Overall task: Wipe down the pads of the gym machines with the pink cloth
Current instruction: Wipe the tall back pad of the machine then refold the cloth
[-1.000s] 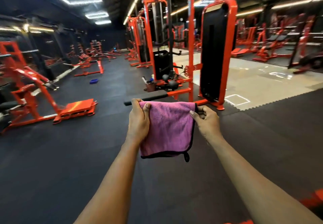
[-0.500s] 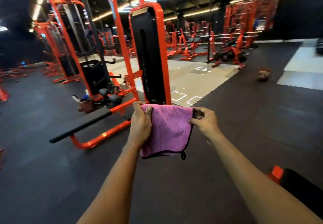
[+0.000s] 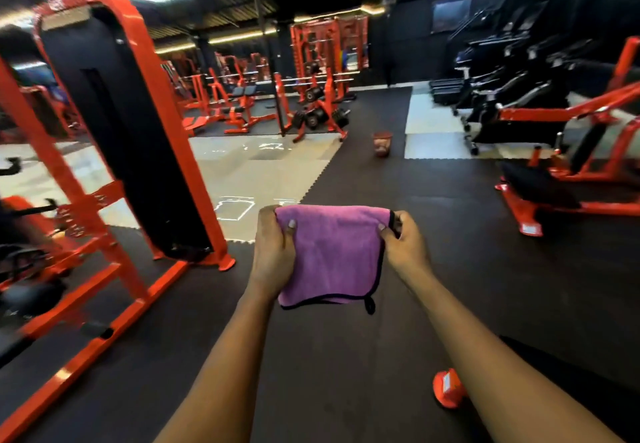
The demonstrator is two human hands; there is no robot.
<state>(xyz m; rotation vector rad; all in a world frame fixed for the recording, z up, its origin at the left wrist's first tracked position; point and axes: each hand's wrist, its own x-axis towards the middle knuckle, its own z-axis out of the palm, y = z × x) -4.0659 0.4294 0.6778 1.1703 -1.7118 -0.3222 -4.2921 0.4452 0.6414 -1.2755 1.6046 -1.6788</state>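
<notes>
- A folded pink cloth (image 3: 332,255) hangs in the air at arm's length over the dark floor (image 3: 346,390), its top edge stretched side to side between both hands.
- The left hand (image 3: 273,255) grips the cloth's left edge with curled fingers. The right hand (image 3: 405,248) pinches the upper right corner.
- No pad touches the cloth. A black seat pad (image 3: 533,183) on an orange machine lies ahead to the right, well apart and nearer the right hand.
- An orange weight tower (image 3: 124,131) stands to the left.
</notes>
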